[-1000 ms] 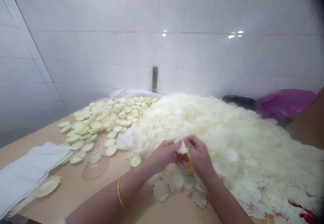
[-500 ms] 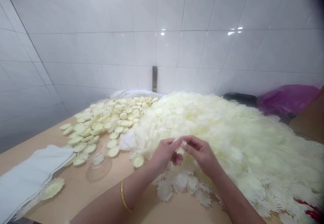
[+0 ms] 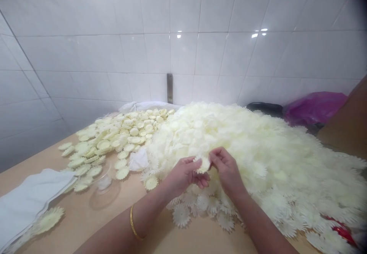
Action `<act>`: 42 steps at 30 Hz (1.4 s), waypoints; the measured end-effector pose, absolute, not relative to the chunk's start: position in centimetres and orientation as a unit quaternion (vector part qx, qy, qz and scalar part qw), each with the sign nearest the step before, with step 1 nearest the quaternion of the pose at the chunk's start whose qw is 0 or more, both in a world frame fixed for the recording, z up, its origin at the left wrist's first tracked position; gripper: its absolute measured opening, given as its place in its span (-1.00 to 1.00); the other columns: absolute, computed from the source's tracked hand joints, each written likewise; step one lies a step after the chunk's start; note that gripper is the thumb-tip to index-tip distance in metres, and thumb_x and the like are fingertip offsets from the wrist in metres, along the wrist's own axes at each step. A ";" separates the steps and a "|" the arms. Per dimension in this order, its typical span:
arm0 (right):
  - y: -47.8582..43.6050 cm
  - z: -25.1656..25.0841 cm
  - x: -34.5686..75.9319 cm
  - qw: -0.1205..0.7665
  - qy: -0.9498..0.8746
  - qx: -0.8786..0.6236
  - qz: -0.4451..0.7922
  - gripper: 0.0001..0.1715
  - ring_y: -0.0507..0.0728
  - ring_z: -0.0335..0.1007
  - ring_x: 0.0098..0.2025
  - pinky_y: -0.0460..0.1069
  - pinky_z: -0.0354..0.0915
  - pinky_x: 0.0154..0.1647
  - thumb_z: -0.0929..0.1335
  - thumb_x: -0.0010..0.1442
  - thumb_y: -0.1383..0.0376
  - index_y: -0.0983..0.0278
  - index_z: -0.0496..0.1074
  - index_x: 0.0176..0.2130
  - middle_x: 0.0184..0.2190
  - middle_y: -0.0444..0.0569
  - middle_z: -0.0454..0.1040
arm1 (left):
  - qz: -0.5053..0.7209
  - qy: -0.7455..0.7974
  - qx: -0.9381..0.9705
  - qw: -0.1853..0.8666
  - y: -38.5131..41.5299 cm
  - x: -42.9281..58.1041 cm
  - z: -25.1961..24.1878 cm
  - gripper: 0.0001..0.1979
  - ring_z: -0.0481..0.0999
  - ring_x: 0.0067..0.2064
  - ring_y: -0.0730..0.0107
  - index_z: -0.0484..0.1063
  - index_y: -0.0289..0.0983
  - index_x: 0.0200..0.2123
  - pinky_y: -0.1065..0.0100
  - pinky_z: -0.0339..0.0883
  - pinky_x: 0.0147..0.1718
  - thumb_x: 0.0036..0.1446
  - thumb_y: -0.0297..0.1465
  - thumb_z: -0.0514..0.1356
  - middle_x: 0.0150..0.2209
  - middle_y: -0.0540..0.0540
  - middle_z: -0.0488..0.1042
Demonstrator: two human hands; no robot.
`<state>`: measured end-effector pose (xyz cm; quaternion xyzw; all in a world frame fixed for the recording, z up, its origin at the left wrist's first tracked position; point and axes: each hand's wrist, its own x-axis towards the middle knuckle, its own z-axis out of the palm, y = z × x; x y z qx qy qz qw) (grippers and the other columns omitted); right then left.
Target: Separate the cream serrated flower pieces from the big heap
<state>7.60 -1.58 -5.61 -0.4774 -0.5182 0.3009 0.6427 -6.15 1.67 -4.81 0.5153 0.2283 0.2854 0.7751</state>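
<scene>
The left hand (image 3: 183,175) and the right hand (image 3: 226,170) met over the near edge of a big heap (image 3: 258,143) of flower shapes. Both hands pinched 1 small flower piece (image 3: 204,165) between thumb and fingertips. The other fingers were curled in, not spread. The piece was pale cream, thin and soft-looking, with a frilly, toothed edge. It was held just above the heap, between the 2 hands.

The big heap was fluffy and cream-white and covered most of the right side of the table (image 3: 83,215). At its near edge, right under the hands, some flat flower shapes (image 3: 200,208) lay loose on the wood. They were round with spiky petals, like little suns.

To the left lay a smaller heap (image 3: 114,139) of yellower pieces. These were round and ridged like tiny cups. The 2 heaps touched at the back.

A thin gold bangle (image 3: 133,227) sat on the left wrist. A clear, shiny bowl (image 3: 104,189) stood on the table near the yellow pieces. A white cloth (image 3: 25,196) lay flat at the left edge, with 1 bigger flower shape (image 3: 47,220) just beside it.

The table was smooth, light brown wood. Behind it rose a wall of glossy white tiles (image 3: 114,55) with a small metal strip (image 3: 169,88) fixed on it. A pink plastic bag (image 3: 315,106) and a dark thing (image 3: 265,108) sat behind the big heap, partly hidden by it.
</scene>
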 end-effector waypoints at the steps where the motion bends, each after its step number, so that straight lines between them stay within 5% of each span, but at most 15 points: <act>1: -1.5 -5.6 7.7 0.651 -0.512 -0.475 0.297 -0.80 -0.01 0.22 -0.54 -0.10 0.21 -0.47 0.25 0.12 0.21 0.27 0.23 -0.47 -0.60 -0.20 0.27 | 0.292 0.233 0.513 0.773 1.7 -6.1 -4.8 -0.67 0.43 -0.58 0.45 0.32 -0.37 -0.35 0.46 0.25 -0.58 -0.03 -0.20 0.18 -0.54 -0.14 0.44; 11: -2.4 -5.0 7.2 0.524 -0.679 -0.503 0.109 -0.86 0.07 0.30 -0.39 -0.05 0.21 -0.36 0.26 0.11 0.32 0.30 0.36 -0.43 -0.47 -0.05 0.38 | 0.409 0.341 0.581 0.615 1.8 -6.0 -5.6 -0.70 0.42 -0.58 0.44 0.23 -0.33 -0.54 0.45 0.26 -0.60 -0.05 -0.21 0.19 -0.62 0.04 0.27; 15: -2.2 -5.3 7.3 0.500 -0.696 -0.506 0.101 -0.84 0.06 0.31 -0.40 -0.07 0.21 -0.38 0.23 0.12 0.36 0.30 0.38 -0.43 -0.47 -0.05 0.39 | 0.394 0.336 0.641 0.568 1.6 -5.8 -6.1 -0.70 0.45 -0.49 0.42 0.36 -0.31 -0.25 0.38 0.33 -0.48 0.00 -0.23 0.15 -0.50 -0.01 0.38; 19: -2.2 -5.5 7.2 0.492 -0.696 -0.516 0.086 -0.81 0.05 0.27 -0.45 -0.07 0.18 -0.42 0.20 0.11 0.36 0.29 0.33 -0.48 -0.52 -0.07 0.35 | 0.379 0.322 0.658 0.565 1.4 -5.7 -6.4 -0.53 0.46 -0.46 0.40 0.25 -0.23 0.02 0.32 0.36 -0.41 0.02 -0.23 0.13 -0.51 0.00 0.40; 25: -1.9 -5.8 7.5 0.584 -0.578 -0.528 0.215 -0.75 0.04 0.25 -0.51 -0.08 0.19 -0.47 0.20 0.15 0.20 0.26 0.20 -0.50 -0.60 -0.15 0.28 | 0.361 0.281 0.547 0.701 2.1 -6.0 -5.7 -0.76 0.48 -0.49 0.42 0.35 -0.32 -0.27 0.34 0.37 -0.42 -0.02 -0.32 0.19 -0.43 -0.09 0.46; 30: -1.1 -5.9 8.6 0.701 -0.437 -0.520 0.218 -0.74 0.03 0.30 -0.48 -0.03 0.27 -0.35 0.24 0.12 0.11 0.26 0.19 -0.43 -0.57 -0.18 0.28 | 0.388 0.307 0.440 0.749 2.8 -6.1 -5.9 -0.70 0.50 -0.45 0.36 0.28 -0.33 -0.22 0.38 0.35 -0.43 -0.08 -0.49 0.21 -0.49 -0.11 0.45; 35: -1.4 -5.6 8.5 0.667 -0.459 -0.571 0.134 -0.67 0.05 0.32 -0.43 -0.02 0.27 -0.38 0.28 0.08 0.11 0.27 0.23 -0.22 -0.41 -0.10 0.31 | 0.375 0.299 0.425 0.767 2.6 -6.0 -5.6 -0.67 0.46 -0.45 0.44 0.31 -0.36 -0.23 0.40 0.33 -0.40 -0.15 -0.58 0.22 -0.44 -0.16 0.46; 42: -2.1 -5.2 7.4 0.615 -0.537 -0.547 0.182 -0.76 0.07 0.32 -0.40 -0.04 0.26 -0.36 0.27 0.09 0.15 0.29 0.33 -0.36 -0.49 -0.08 0.36 | 0.356 0.327 0.484 0.729 2.2 -6.0 -5.9 -0.80 0.38 -0.62 0.50 0.31 -0.36 -0.42 0.48 0.22 -0.63 -0.11 -0.38 0.24 -0.60 -0.10 0.41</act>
